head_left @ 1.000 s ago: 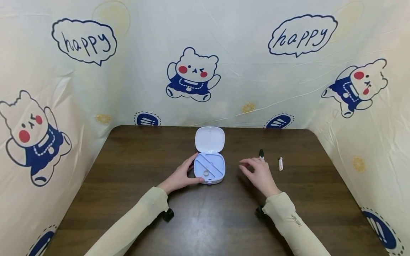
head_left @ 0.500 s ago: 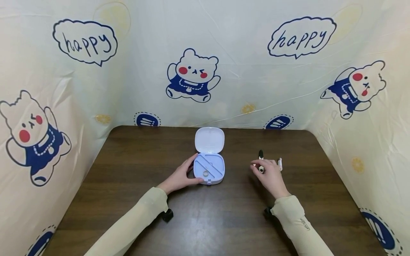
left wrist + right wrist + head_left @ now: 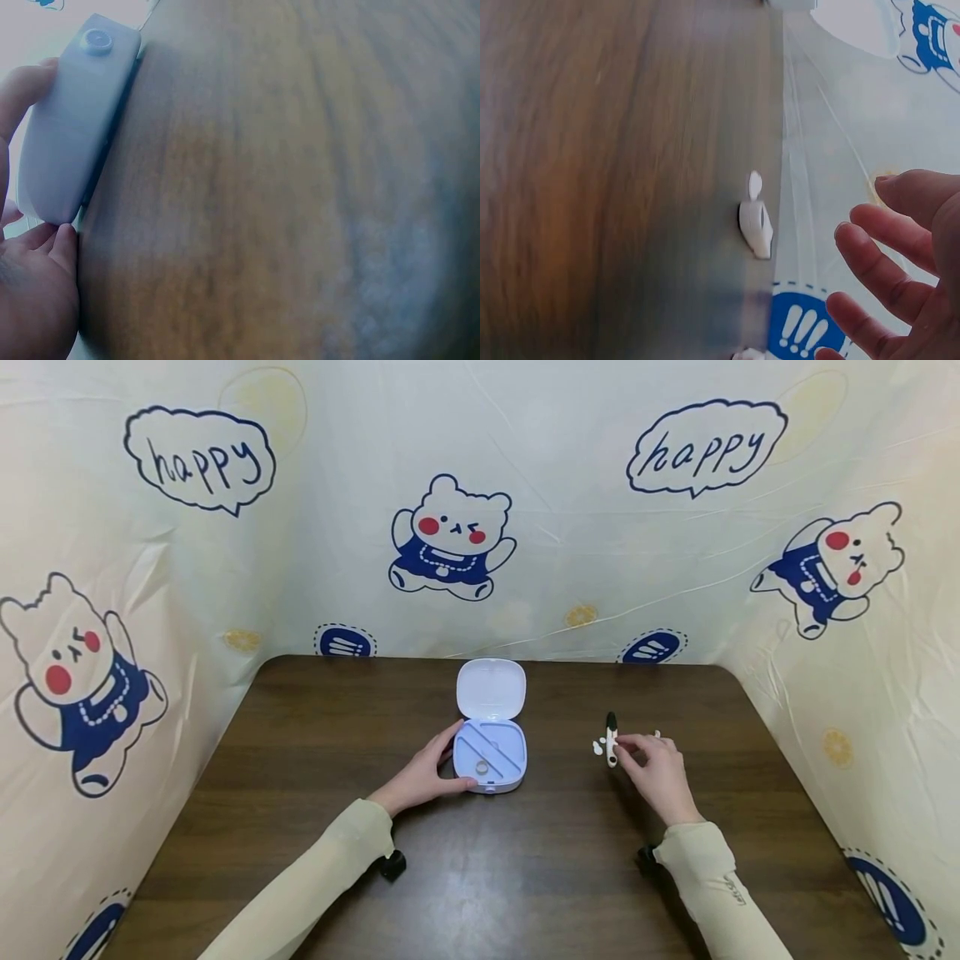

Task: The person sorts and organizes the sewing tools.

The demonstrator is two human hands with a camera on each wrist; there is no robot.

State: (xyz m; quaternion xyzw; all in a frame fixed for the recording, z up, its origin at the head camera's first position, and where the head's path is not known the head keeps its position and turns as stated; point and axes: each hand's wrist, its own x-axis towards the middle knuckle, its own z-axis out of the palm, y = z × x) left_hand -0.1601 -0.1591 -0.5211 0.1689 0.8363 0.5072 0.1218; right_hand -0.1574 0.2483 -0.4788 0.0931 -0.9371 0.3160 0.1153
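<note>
My left hand [image 3: 416, 781] holds a pale blue box [image 3: 489, 787] by its left side, thumb at the front and fingers behind. Its lid [image 3: 491, 689] stands raised at the back. Diagonal dividers split the inside, and a small silvery ring-shaped piece [image 3: 482, 767] lies in the front compartment. My right hand [image 3: 660, 777] hovers with loosely bent fingers, just right of a slim white tool with a black end [image 3: 611, 727]. Beside that tool are small white pieces [image 3: 597, 747]. In the right wrist view a white object [image 3: 756, 232] lies apart from the spread fingers.
Behind the right hand, a small pale object [image 3: 657, 734] is mostly hidden. The brown wooden table [image 3: 480, 877] ends at a printed cloth [image 3: 555, 552] hanging at the back and sides.
My right hand has moved rightward past the black-ended tool, uncovering it and the white pieces, and now covers most of the pale object. The left hand and box have stayed put.
</note>
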